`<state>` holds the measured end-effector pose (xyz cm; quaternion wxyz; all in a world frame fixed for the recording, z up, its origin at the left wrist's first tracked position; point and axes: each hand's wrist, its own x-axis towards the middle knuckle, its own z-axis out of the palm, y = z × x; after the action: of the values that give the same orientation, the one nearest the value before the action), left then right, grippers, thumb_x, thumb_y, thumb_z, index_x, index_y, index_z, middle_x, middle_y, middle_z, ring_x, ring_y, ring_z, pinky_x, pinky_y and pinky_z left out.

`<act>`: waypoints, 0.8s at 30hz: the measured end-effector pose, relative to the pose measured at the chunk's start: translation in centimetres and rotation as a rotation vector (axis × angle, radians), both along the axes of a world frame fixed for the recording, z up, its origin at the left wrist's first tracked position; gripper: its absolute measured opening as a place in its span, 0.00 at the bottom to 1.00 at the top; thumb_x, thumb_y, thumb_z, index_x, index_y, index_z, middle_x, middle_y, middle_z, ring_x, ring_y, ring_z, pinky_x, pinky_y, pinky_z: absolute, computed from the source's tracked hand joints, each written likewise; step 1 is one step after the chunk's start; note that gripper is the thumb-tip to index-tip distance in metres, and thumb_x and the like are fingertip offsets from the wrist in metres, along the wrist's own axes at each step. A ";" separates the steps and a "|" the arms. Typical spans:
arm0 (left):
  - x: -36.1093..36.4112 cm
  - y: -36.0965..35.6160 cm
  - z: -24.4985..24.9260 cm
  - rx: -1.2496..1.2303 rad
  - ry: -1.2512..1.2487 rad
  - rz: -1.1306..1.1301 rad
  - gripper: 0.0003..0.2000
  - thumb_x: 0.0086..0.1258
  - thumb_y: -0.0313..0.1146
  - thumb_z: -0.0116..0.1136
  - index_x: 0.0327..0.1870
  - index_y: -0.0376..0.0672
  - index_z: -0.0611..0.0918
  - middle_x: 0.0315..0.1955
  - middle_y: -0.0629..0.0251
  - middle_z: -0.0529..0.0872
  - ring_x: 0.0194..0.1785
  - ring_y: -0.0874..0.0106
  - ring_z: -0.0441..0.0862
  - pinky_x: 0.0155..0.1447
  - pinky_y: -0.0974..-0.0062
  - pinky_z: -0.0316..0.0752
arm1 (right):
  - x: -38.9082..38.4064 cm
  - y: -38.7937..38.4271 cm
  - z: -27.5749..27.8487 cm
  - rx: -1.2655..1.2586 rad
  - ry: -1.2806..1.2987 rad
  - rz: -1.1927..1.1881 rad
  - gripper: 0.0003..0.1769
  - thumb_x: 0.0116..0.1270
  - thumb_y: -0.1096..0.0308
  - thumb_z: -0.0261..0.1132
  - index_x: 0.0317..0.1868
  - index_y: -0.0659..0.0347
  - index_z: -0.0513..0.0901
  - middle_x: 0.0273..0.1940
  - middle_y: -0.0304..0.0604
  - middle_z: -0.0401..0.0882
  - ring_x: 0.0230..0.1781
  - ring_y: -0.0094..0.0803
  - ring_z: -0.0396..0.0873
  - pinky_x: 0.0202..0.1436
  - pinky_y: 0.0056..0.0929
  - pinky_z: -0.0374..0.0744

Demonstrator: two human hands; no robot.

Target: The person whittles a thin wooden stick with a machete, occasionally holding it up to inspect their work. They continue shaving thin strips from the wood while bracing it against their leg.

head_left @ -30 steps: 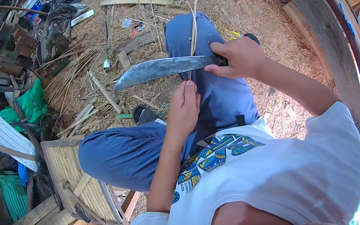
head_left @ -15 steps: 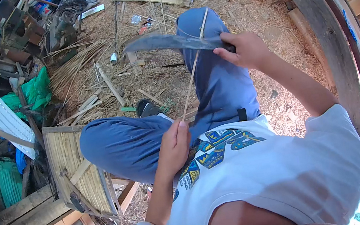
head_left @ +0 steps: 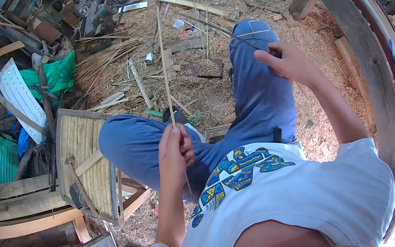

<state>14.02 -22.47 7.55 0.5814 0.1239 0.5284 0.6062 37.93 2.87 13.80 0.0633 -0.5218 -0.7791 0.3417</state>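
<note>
My left hand is closed around a long thin strip of wood or bamboo, near its lower end. The strip stands nearly straight up the view, its far end over the littered ground. Above my right knee, my right hand grips the handle of a large machete. Its blade points up and to the left, turned almost edge-on, so it looks like a thin dark line. Blade and strip are apart. My fingers hide most of the handle.
Beside my left knee is a slatted bamboo panel with a hammer on it. A bundle of thin strips lies on the shavings-covered ground. Green plastic is heaped at left; a heavy wooden beam runs along the right.
The machete has come off the strip, moving right and turning edge-on. The strip has swung from leaning right to nearly upright, and my left hand has turned with it. The view has shifted slightly.
</note>
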 end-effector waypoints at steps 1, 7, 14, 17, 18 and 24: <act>0.0 0.9 0.5 0.019 -0.042 0.009 0.11 0.86 0.44 0.44 0.43 0.49 0.73 0.22 0.79 0.61 0.20 0.84 0.56 0.21 0.83 0.52 | -0.8 -0.6 0.8 -0.127 0.060 -0.022 0.28 0.73 0.42 0.68 0.36 0.63 0.81 0.21 0.36 0.73 0.16 0.22 0.70 0.19 0.27 0.68; -0.4 5.5 1.7 0.137 -0.232 -0.025 0.12 0.88 0.44 0.41 0.46 0.48 0.74 0.20 0.79 0.59 0.17 0.84 0.56 0.17 0.83 0.55 | -5.4 2.1 1.5 -0.324 0.390 0.091 0.23 0.70 0.48 0.73 0.38 0.61 0.79 0.18 0.28 0.67 0.13 0.16 0.65 0.14 0.22 0.62; -0.7 10.6 5.6 0.036 -0.043 -0.223 0.13 0.88 0.44 0.41 0.46 0.47 0.74 0.18 0.79 0.61 0.15 0.85 0.54 0.17 0.82 0.51 | -11.5 3.8 -0.8 -0.670 0.798 -0.070 0.21 0.69 0.50 0.73 0.34 0.57 0.76 0.22 0.31 0.70 0.15 0.20 0.69 0.18 0.26 0.69; 0.3 11.8 3.3 0.007 0.025 -0.288 0.14 0.88 0.45 0.42 0.46 0.47 0.75 0.17 0.79 0.61 0.15 0.85 0.54 0.17 0.83 0.50 | -12.3 3.8 -2.6 -0.760 0.923 -0.246 0.16 0.72 0.54 0.72 0.40 0.57 0.79 0.21 0.27 0.68 0.15 0.17 0.65 0.18 0.23 0.66; 0.8 11.9 3.1 -0.010 0.042 -0.326 0.14 0.88 0.46 0.42 0.47 0.47 0.76 0.18 0.79 0.62 0.16 0.84 0.56 0.18 0.83 0.51 | -11.8 4.2 -3.5 -0.801 0.979 -0.235 0.12 0.72 0.58 0.71 0.41 0.56 0.79 0.22 0.26 0.68 0.16 0.16 0.67 0.19 0.23 0.68; 3.1 13.6 6.5 -0.051 0.055 -0.274 0.19 0.86 0.50 0.45 0.63 0.45 0.73 0.35 0.67 0.76 0.32 0.76 0.75 0.37 0.73 0.75 | -10.4 7.5 -4.5 -0.998 1.182 -0.369 0.06 0.72 0.65 0.65 0.43 0.57 0.79 0.23 0.25 0.68 0.17 0.16 0.66 0.20 0.22 0.69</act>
<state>17.13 -8.83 14.01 0.6469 0.1967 0.5375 0.5039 27.53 10.37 9.30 0.2805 -0.3412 -0.2722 0.8549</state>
